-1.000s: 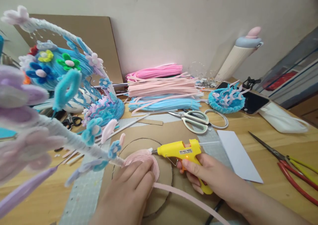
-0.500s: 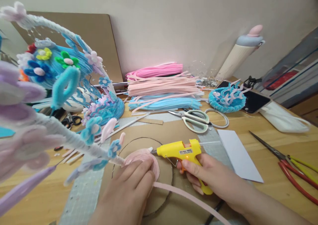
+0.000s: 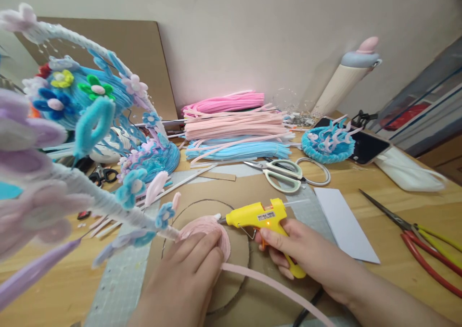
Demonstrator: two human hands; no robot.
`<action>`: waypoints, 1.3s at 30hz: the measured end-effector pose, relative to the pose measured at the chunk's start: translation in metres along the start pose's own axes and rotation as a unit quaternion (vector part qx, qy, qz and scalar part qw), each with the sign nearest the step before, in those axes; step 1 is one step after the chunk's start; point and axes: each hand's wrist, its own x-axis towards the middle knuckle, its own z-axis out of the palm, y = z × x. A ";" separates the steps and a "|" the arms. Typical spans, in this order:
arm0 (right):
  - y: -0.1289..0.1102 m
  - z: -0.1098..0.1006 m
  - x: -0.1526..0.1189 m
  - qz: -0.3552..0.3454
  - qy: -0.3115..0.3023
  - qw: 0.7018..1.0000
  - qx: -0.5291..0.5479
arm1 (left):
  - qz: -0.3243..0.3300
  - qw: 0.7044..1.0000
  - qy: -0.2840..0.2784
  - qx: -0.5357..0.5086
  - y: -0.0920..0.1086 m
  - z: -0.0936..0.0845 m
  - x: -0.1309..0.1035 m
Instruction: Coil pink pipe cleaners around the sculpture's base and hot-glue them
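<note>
Pink coil (image 3: pixel 202 225), under left grip (image 3: pixel 189 264) (partly hidden)

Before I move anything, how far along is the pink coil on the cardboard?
Looks partway. Done: a pink coil lies inside the drawn circle on the cardboard. In hand: the left hand rests on the coil; the right hand holds the glue gun, nozzle by the coil's edge. Probably left: the bare band out to the line, with a pink strand trailing loose.

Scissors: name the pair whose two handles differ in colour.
The scissors at far right: one handle red, one yellow. The pale green pair and black pair have matching handles.
</note>
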 end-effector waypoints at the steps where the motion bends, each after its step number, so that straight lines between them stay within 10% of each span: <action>1: 0.002 -0.001 0.000 0.000 0.013 1.000 -0.013 | 0.000 1.000 -0.003 0.002 0.000 0.000 0.000; 39: 0.005 -0.004 -0.001 -0.017 0.020 0.995 -0.092 | -0.015 1.000 -0.015 -0.017 0.001 0.002 -0.004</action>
